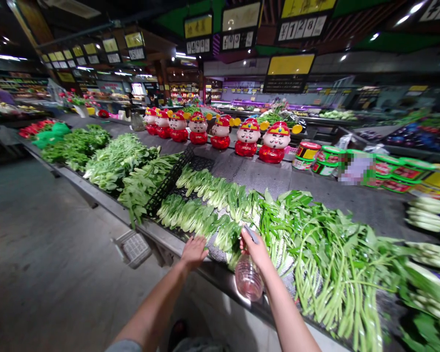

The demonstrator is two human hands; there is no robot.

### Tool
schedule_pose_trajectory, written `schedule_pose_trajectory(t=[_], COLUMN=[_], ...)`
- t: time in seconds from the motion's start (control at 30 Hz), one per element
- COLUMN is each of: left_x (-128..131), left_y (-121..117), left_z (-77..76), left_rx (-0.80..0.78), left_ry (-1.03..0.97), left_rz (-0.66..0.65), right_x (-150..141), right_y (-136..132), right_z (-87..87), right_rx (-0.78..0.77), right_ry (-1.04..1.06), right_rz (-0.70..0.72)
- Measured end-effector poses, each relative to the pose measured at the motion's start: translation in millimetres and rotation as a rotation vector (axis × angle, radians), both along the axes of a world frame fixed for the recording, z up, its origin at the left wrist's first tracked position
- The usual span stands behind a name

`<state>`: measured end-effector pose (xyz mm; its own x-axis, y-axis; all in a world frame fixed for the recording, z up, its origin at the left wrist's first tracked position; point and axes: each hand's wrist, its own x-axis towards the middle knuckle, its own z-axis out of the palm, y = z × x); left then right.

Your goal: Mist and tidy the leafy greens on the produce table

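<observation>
My right hand (256, 250) grips a clear plastic spray bottle (248, 278) by its top, the nozzle aimed at the leafy greens on the display counter. My left hand (193, 252) rests with fingers spread on the counter's front edge (161, 233), just short of a row of bok choy (192, 215). To the right of the bottle lies a big heap of long-stemmed greens (326, 254). More bok choy (216, 190) is laid out behind both hands.
Piles of leafy vegetables (113, 159) run along the counter to the left. A black crate divider (168, 181) stands among them. Red figurine jars (247, 138) and round tins (328, 161) line the back. A plastic basket (134, 247) lies on the floor.
</observation>
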<state>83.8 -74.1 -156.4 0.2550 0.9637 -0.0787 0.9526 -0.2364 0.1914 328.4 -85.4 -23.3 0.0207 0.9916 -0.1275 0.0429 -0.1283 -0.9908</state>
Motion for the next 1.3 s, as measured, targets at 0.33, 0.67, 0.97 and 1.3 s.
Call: schedule_pose_trajectory(t=[0.33, 0.67, 0.97, 1.3], left_x=[-62.8, -83.8, -86.2, -86.6], left_y=[25.2, 34.9, 33.4, 32.2], left_z=[19.8, 3.0, -4.9, -11.4], left_rx=[0.063, -0.097, -0.079, -0.058], left_ry=[0.048, 0.074, 0.017, -0.013], left_rz=[0.056, 0.061, 0.062, 0.069], right_x=[-21.7, -42.3, -54.4, -78.8], right_y=[-7.6, -21.7, -20.0, -19.2], right_z=[1.8, -5.8, -2.1, -11.2], right_rx=[0.184, 0.005, 0.059, 0.126], right_ry=[-0.188, -0.138, -0.241, -0.345], right_rz=[0.073, 0.090, 0.073, 0.101])
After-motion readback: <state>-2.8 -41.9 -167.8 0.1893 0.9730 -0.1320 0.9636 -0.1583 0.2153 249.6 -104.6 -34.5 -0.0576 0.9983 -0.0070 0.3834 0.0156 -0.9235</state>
